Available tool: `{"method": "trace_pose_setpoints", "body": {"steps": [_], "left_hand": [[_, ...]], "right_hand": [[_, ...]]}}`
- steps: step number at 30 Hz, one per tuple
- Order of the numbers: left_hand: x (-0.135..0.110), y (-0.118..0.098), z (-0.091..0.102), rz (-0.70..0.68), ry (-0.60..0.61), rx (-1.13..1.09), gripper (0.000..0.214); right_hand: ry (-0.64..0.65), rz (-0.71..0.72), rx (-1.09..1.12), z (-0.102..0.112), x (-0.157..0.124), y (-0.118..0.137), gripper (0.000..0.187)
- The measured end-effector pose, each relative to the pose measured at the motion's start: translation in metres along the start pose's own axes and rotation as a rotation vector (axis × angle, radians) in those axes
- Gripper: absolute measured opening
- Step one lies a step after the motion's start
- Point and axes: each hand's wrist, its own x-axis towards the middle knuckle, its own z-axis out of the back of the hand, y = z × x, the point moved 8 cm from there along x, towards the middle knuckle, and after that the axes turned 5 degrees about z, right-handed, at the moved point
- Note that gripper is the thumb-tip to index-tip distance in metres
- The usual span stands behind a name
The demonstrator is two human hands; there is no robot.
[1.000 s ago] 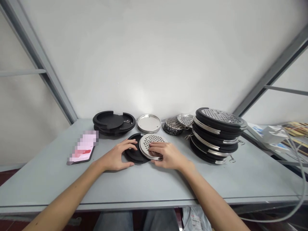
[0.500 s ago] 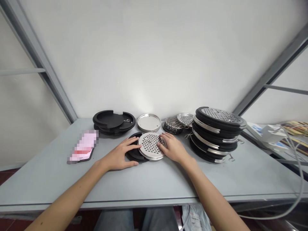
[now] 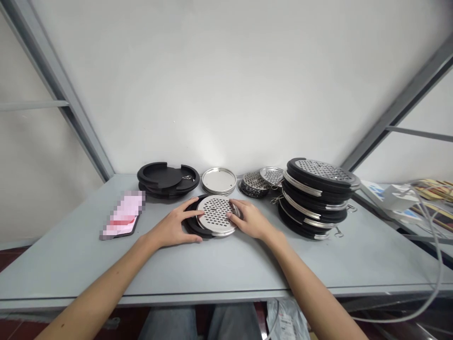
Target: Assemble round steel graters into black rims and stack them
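A round metal grater disc (image 3: 216, 211) with rows of slots lies partly over a black ring-shaped base (image 3: 191, 222) on the table. My right hand (image 3: 249, 218) grips the disc's right edge, thumb on top and fingers round the far side. Around the left side of the black base curves my left hand (image 3: 173, 227), its thumb at the near edge and its fingertips at the far side and the disc's left rim. The part of the base under the disc is hidden.
Behind stand stacked black bases (image 3: 168, 177) with a small metal clip, plain metal discs (image 3: 219, 179) and perforated discs (image 3: 255, 182). A tall stack of assembled black-and-metal rounds (image 3: 314, 203) rises at right. A phone (image 3: 123, 217) lies left; a white cable (image 3: 440, 264) hangs right.
My right hand has slid the grater disc a little to the left, further over the black base. My left hand has stayed almost in place.
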Motion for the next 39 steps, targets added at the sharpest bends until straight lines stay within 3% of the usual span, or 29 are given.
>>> {"method": "trace_pose_setpoints", "body": {"steps": [4, 14, 22, 32, 39], "left_hand": [[0.001, 0.001, 0.0, -0.026, -0.027, -0.03, 0.07], [0.001, -0.006, 0.005, -0.001, -0.027, -0.041, 0.057], [-0.004, 0.012, 0.008, 0.084, 0.03, 0.056, 0.084], [-0.006, 0.019, 0.002, 0.102, 0.077, 0.116, 0.072], [-0.006, 0.013, -0.002, 0.077, 0.065, 0.071, 0.078]], "right_hand": [[0.022, 0.025, 0.035, -0.003, -0.001, 0.001, 0.063], [0.205, 0.032, 0.159, -0.019, -0.006, -0.002, 0.113], [0.129, 0.116, 0.213, -0.009, -0.004, -0.003, 0.105], [0.118, 0.108, 0.185, -0.009, -0.003, -0.004, 0.105], [0.121, 0.11, 0.192, -0.016, -0.003, 0.002, 0.109]]}}
